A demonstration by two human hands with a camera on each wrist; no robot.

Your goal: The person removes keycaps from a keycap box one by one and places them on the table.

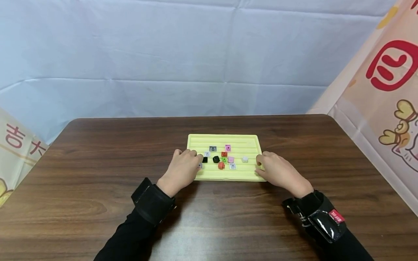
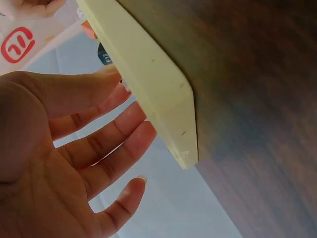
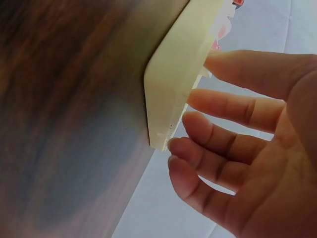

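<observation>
The yellow tray (image 1: 243,140) is set flat on the tabletop (image 1: 228,221), perhaps so the small keycaps (image 1: 224,154) are kept together, and its 2 ends are partly covered by the loosely bent left hand (image 1: 184,167) and right hand (image 1: 281,171), though whether anything is pinched cannot be told.

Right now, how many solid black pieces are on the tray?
2 on the tray: one black piece beside the left hand, another black piece farther right. The hand may hide more.
</observation>
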